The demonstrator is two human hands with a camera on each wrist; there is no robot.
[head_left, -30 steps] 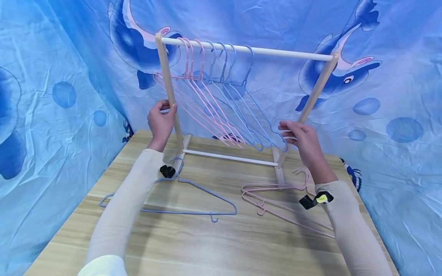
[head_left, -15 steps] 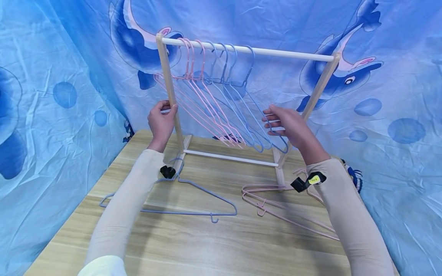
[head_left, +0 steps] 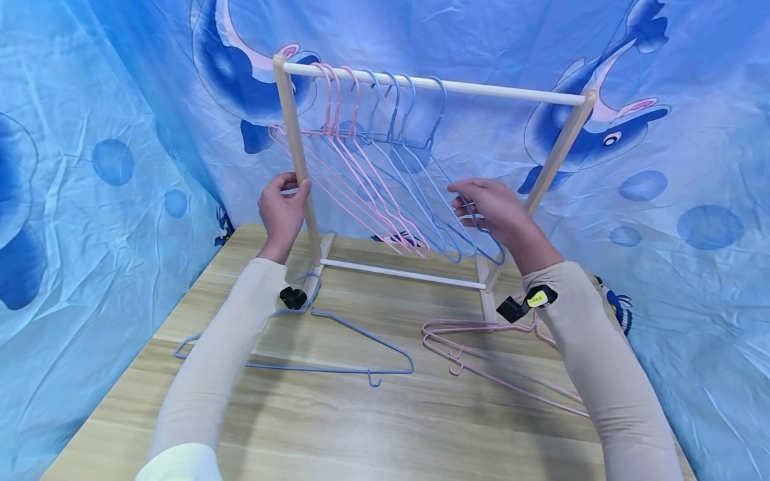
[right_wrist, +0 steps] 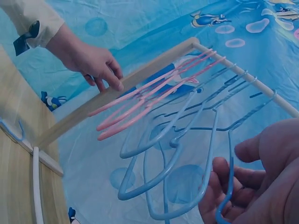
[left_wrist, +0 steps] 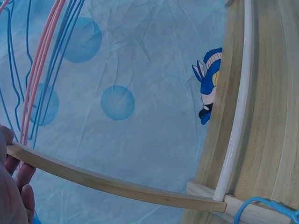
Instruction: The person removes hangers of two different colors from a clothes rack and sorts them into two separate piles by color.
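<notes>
Your left hand (head_left: 283, 208) grips the rack's left post (head_left: 293, 130). Your right hand (head_left: 499, 208) is relaxed, its fingers reaching past the side of the outermost blue hanger (right_wrist: 231, 154), the thumb apart from the wire; you can't tell whether the fingers touch it. Pink hangers (right_wrist: 124, 125) hang between your hands, nearer the left. Below your left hand lies a loose blue hanger (head_left: 325, 368).

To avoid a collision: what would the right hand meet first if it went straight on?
Probably the rightmost blue hanger; the right hand overlaps it in the head view, depth is unclear.
</notes>
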